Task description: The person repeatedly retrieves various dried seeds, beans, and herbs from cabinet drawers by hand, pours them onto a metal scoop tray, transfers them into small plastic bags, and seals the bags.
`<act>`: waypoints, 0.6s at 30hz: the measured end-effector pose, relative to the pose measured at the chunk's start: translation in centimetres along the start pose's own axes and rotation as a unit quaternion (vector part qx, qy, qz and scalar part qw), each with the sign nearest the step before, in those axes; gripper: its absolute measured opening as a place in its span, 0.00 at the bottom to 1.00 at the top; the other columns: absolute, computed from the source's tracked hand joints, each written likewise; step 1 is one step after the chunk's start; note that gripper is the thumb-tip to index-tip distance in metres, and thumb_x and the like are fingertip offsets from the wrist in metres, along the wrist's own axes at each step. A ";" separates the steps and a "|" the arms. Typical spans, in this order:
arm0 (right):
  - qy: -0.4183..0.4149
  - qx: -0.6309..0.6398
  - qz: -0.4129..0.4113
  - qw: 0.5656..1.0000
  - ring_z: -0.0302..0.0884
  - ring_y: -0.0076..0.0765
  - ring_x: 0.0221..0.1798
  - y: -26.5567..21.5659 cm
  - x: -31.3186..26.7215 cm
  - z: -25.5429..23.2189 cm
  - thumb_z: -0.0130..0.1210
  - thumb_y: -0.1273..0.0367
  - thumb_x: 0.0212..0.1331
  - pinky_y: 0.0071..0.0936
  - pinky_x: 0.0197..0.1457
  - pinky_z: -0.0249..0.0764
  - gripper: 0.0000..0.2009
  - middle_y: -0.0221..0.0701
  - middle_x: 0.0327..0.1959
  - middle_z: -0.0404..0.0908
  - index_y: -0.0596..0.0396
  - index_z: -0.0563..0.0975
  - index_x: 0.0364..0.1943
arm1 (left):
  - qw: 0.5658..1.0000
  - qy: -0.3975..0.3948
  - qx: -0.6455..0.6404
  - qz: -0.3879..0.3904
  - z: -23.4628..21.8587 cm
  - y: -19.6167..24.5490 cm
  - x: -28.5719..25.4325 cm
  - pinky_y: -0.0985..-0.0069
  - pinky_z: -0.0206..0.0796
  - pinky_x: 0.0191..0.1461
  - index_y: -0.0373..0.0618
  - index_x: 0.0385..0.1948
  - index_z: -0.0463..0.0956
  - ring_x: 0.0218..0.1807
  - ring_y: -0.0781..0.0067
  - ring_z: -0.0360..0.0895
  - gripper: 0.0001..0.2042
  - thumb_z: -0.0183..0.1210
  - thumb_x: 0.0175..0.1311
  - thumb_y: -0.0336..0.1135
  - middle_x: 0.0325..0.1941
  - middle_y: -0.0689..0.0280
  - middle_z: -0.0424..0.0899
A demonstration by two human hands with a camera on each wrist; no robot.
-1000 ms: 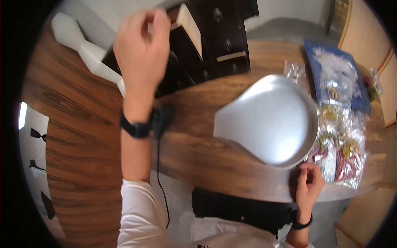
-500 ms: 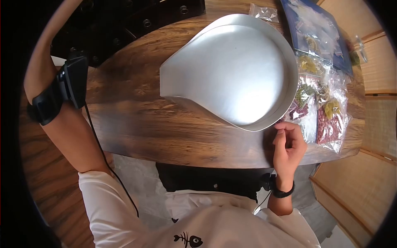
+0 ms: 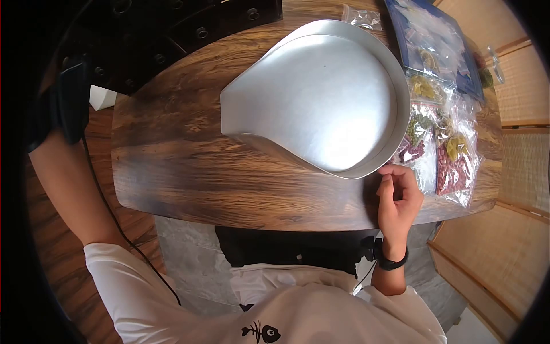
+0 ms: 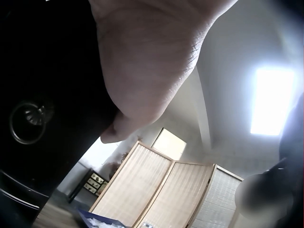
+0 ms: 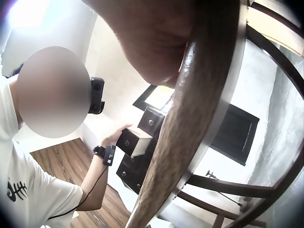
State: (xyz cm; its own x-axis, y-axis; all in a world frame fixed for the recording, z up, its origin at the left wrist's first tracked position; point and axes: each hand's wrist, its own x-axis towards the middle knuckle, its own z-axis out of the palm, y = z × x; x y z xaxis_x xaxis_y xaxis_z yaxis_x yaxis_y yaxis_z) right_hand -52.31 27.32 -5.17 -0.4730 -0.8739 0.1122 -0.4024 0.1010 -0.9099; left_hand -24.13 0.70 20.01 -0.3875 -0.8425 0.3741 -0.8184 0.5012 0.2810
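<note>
My right hand (image 3: 401, 198) rests at the table's near edge, fingers loosely curled and holding nothing, fingertips right beside the rim of a silver metal scoop pan (image 3: 321, 103). The pan lies on the table with its narrow spout toward the left. Up at the left, my left arm reaches to a dark drawer cabinet (image 3: 172, 34). In the right wrist view, the left hand (image 5: 113, 135) is at the front of a pulled-out drawer (image 5: 135, 141). The left wrist view has the heel of the left hand (image 4: 142, 61) close against the dark wood; its fingers are mostly hidden.
Several clear bags of dried herbs (image 3: 455, 166) lie right of the pan, with a blue tray (image 3: 472, 80) of more bags behind them. A small bag (image 3: 362, 18) is at the far edge. A cable (image 3: 109, 206) hangs from my left wrist. Folding screens (image 3: 521, 97) stand at the right.
My left hand has gone from raised in front of the cabinet to further left, beside a drawer. The head view has swung right and down. My right hand stays near the pan rim.
</note>
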 end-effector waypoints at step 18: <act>-0.003 -0.014 -0.001 1.000 0.63 0.11 0.22 0.0 -0.1 0.0 0.55 0.77 0.65 0.15 0.26 0.58 0.04 0.21 0.21 0.75 0.59 0.81 0.39 | 0.896 -0.200 -0.392 0.053 -4.3 -15.9 11.3 0.81 0.71 0.42 0.32 0.38 0.84 0.31 0.79 0.82 0.21 0.50 0.76 0.44 0.31 0.64 0.88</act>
State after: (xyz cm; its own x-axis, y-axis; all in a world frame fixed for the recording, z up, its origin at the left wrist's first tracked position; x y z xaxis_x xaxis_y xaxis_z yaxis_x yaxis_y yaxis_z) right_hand -52.25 27.40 -5.17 -0.4671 -0.8772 0.1109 -0.4254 0.1130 -0.8979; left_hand -13.68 -15.90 23.62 -0.6950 -0.7068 0.1317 -0.2793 0.4343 0.8564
